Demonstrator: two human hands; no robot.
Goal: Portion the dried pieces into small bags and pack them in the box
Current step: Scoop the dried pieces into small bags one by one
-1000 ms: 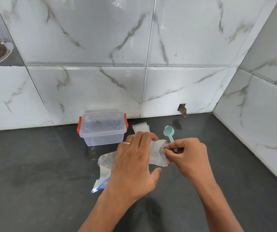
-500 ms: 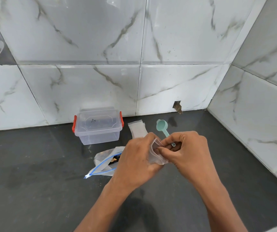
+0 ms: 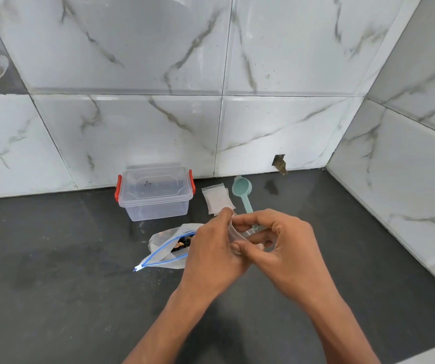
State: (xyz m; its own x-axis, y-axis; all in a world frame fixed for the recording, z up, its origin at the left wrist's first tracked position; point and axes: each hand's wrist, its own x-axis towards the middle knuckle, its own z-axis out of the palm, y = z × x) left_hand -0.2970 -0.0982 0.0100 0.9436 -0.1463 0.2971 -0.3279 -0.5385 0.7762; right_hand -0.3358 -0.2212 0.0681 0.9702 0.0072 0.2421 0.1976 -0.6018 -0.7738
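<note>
Two hands meet above desk [image 3: 53,271]: left hand [image 3: 212,254] and right hand [image 3: 280,248] both pinch small clear bag [image 3: 234,232]. Zip bag [image 3: 167,249] with dried pieces [image 3: 182,243] left of them. Box [image 3: 155,193] by wall, lid scribble unreadable. Spare bags [image 3: 216,199], teal scoop [image 3: 242,191] beyond.

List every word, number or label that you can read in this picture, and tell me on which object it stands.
Clear box, on its lid: a short dark handwritten mark, too small and blurred to read.
Small bags, zip bag, green scoop, wall tiles: no text visible.
</note>
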